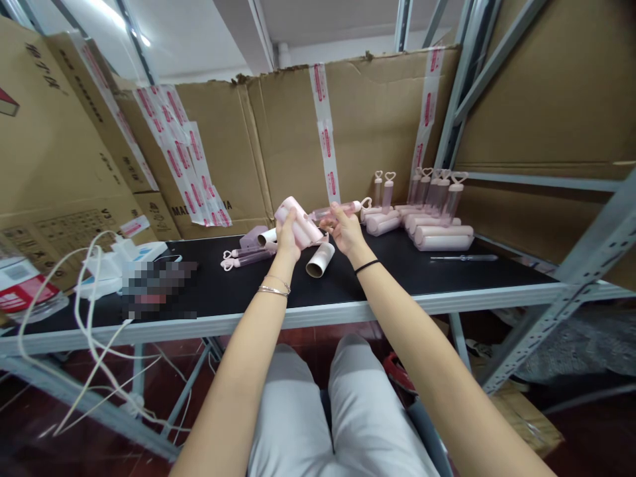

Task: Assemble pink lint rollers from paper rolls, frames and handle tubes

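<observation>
My left hand point(288, 240) is closed around a pale pink double-cylinder holder point(302, 225), tilted above the black shelf. In my right hand point(346, 230) is a clear pink tube with a heart-shaped handle point(325, 212), its handle pointing right and its other end close to the holder. Beneath my hands a cardboard roll point(320, 260) lies on its side. Left of my left hand are more pink heart-handled tubes point(251, 257), lying flat, and another cardboard roll point(267, 237), partly hidden.
At the right, several pink holders point(443, 238) carry upright heart-handled tubes point(453, 202). A thin clear stick point(464, 258) lies near them. White cables and a power strip point(144, 253) sit left, beside a bottle point(30, 288). Cardboard point(278, 132) walls the back.
</observation>
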Tool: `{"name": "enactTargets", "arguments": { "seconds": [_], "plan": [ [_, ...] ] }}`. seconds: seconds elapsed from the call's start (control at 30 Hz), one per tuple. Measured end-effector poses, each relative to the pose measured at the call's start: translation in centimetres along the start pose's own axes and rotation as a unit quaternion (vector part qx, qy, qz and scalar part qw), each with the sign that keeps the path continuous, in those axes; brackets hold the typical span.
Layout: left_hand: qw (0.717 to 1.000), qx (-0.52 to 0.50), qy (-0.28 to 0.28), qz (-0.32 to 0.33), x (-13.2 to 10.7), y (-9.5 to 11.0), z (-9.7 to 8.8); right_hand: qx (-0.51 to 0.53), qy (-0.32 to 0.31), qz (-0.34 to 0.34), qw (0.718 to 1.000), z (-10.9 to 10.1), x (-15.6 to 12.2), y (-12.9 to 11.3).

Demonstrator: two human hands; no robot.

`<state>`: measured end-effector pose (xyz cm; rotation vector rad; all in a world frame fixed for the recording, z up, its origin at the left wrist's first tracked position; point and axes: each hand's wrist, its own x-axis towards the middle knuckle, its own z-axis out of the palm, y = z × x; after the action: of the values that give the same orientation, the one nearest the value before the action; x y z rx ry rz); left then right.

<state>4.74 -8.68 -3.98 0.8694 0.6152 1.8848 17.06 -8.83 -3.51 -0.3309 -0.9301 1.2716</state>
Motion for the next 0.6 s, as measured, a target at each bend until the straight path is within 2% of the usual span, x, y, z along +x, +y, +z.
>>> {"name": "enactTargets", "arguments": {
  "seconds": [0.17,0.33,0.5,0.6],
  "plan": [
    [0.995,0.055,-0.006,0.081,-0.65,-0.15,0.40,-0.020,0.012,-0.037,0.999,-0.15,0.09,-0.21],
    [0.991,0.073,-0.006,0.109,-0.36,-0.35,0.16,-0.056,0.018,-0.079,0.995,-0.29,0.21,-0.02],
    [0.986,0.102,-0.026,0.132,-0.33,-0.60,0.06,-0.067,0.075,-0.090,0.991,-0.35,0.30,0.05],
    [0.983,0.110,-0.028,0.143,-0.43,-0.63,0.13,-0.056,0.068,-0.092,0.992,-0.38,0.33,-0.06]
  ]
}}
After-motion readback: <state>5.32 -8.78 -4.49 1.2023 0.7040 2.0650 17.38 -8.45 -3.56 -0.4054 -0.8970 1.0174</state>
